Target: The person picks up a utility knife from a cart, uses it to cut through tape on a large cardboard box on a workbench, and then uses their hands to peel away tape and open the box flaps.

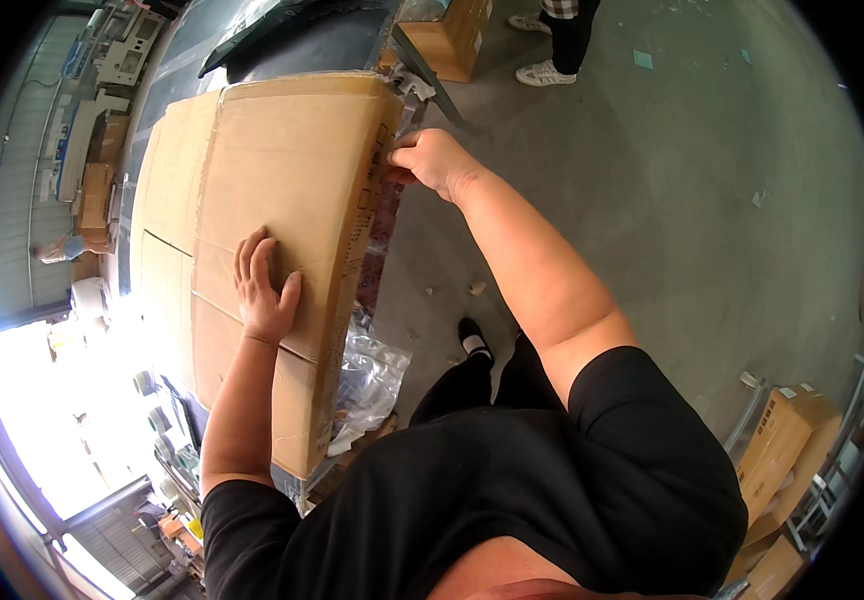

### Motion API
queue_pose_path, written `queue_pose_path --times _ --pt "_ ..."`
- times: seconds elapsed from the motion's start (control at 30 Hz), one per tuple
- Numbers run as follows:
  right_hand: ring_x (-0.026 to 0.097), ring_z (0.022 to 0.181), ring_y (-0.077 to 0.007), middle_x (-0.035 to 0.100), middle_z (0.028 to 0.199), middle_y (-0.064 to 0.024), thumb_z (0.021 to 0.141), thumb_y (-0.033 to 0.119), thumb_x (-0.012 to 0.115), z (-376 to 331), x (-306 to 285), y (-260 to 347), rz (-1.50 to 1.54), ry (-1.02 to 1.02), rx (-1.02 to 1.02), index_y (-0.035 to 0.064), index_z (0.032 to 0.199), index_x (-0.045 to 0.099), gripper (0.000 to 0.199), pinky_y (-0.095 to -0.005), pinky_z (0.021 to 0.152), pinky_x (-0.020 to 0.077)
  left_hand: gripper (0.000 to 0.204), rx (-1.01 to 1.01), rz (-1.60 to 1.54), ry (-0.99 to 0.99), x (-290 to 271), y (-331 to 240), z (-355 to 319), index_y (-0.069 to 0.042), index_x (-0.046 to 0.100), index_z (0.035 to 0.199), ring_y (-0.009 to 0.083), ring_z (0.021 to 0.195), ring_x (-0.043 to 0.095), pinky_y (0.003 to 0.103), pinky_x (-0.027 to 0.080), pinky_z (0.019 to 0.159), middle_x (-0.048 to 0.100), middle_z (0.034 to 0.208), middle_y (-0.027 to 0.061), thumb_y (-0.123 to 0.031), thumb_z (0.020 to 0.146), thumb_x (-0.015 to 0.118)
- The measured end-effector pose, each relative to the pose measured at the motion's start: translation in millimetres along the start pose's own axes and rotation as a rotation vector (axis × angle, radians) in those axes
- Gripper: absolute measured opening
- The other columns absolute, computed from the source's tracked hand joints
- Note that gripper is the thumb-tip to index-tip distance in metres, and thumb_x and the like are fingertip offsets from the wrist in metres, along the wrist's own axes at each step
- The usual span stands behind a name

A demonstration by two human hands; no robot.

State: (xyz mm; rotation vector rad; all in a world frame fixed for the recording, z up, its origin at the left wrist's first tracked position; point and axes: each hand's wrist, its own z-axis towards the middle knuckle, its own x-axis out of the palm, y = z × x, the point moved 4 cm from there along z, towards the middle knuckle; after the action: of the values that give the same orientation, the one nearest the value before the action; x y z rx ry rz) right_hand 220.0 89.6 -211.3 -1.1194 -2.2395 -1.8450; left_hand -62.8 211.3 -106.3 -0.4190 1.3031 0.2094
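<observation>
Two hands held a big box at its top and side

The box (272, 230) lay on a table among other goods, its long edge at the floor (652, 200) side. The left hand (264, 290) was spread flat on the top, fingers open, pressing down. The right hand (432, 160) pinched something at the far side edge, maybe tape or a flap, I could not tell which. The box overhung the plastic bag (372, 375) below, so I think it could tip to the floor if the left hand let go
</observation>
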Motion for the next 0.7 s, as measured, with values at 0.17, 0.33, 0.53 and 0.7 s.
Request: queue_pose_path --times 0.17,0.33,0.53,0.7 --pt "0.068 0.079 -0.0197 0.072 0.089 -0.0145 0.085 0.007 0.069 -4.6 9.8 13.6 -0.010 -0.106 -0.071 -0.0087 0.098 0.071 0.021 -0.0306 0.071 0.0545 0.059 0.003 0.005 0.002 -1.0 -0.4 -0.7 -0.005 0.051 0.133 0.0392 0.138 0.038 0.050 0.030 0.115 0.046 0.146 0.0163 -0.023 0.079 0.067" --pt "0.068 0.077 -0.0208 0.071 0.084 -0.0155 0.084 0.007 0.070 8.0 -1.1 6.1 -0.141 -0.134 -0.046 -0.0099 0.097 0.071 0.022 -0.0318 0.069 0.0540 0.060 0.011 -0.002 -0.003 2.4 -5.9 0.8 -0.005 0.051 0.133 0.0391 0.138 0.038 0.050 0.030 0.115 0.046 0.146 0.0162 -0.023 0.078 0.067" --pt "0.071 0.076 -0.0249 0.069 0.092 -0.0171 0.084 0.010 0.069 19.5 5.1 0.6 -0.307 -0.116 0.012 -0.0117 0.101 0.065 0.027 -0.0357 0.068 0.0592 0.059 0.007 -0.030 -0.045 0.6 -3.4 -2.3 -0.003 0.053 0.128 0.0431 0.133 0.043 0.052 0.034 0.113 0.050 0.141 0.0209 -0.022 0.075 0.069" --pt "0.064 0.059 -0.0255 0.067 0.077 -0.0189 0.077 0.006 0.068 18.2 5.8 9.7 -0.122 -0.111 -0.044 -0.0118 0.084 0.067 0.019 -0.0388 0.054 0.0522 0.062 -0.066 0.009 0.009 -9.3 -9.2 4.6 -0.005 0.051 0.133 0.0409 0.140 0.037 0.051 0.029 0.116 0.046 0.147 0.0180 -0.026 0.077 0.069"
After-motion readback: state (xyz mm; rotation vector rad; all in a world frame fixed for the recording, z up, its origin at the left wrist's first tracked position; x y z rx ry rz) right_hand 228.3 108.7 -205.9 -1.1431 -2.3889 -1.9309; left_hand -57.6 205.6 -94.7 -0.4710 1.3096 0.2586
